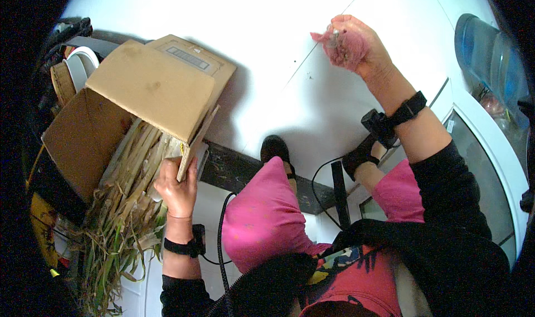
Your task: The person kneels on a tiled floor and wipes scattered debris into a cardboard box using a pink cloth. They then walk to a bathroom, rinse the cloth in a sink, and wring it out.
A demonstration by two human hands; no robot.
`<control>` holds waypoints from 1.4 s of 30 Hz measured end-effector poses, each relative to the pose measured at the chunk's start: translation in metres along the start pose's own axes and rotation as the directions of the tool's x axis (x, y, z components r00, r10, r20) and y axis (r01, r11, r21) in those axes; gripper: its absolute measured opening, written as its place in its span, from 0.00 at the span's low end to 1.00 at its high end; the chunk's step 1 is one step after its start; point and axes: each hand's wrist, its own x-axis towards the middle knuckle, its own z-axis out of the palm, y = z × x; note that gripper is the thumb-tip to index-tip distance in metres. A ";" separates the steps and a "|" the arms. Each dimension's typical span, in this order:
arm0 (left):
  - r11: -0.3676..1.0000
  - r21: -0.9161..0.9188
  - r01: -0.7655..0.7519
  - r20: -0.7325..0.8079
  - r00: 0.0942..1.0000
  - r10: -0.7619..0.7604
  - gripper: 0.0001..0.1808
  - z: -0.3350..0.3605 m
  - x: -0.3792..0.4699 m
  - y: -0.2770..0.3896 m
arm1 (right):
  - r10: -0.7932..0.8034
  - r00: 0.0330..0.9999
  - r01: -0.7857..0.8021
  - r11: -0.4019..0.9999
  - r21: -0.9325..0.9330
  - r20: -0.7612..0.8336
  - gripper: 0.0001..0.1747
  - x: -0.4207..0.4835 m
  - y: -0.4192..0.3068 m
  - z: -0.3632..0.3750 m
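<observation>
My left hand [179, 187] pinches the edge of a narrow flap on an open cardboard box [154, 83]. Out of the box's open side hangs a bunch of long-stalked green onions or leeks [121, 221], their leaves partly dry and brown. On the upper right, my right hand [359, 45] is closed around a crumpled pink cloth [342, 49] with dark specks on it. The cloth is held above the white tiled floor, apart from the box. The box's far inside is hidden by its top flap.
A dark stone sill [230, 166] crosses the floor near my shoes [275, 147]. A white-framed glass door [480, 158] and a bluish clear plastic container [480, 53] stand at right. Black cables [221, 233] hang beside my legs. White and brown containers [81, 66] sit behind the box.
</observation>
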 end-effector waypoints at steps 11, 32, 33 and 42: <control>1.000 0.030 -0.007 0.023 1.000 0.007 0.10 0.017 -0.035 0.018 | 0.047 0.997 -0.033 0.980 -0.197 0.066 0.09 -0.069 -0.007 0.009; 0.989 0.087 0.116 0.067 0.990 -0.122 0.18 0.049 -0.096 0.066 | 0.040 0.957 0.040 0.962 0.269 -0.286 0.08 -0.358 0.028 0.044; 0.978 0.157 0.139 0.086 0.984 -0.153 0.17 0.049 -0.100 0.071 | 0.022 0.969 0.060 0.946 0.317 -0.247 0.08 -0.373 0.029 0.047; 0.926 0.335 0.174 0.265 0.926 -0.270 0.32 0.007 -0.140 0.134 | -0.016 0.983 0.077 0.940 0.331 -0.184 0.06 -0.511 0.013 0.076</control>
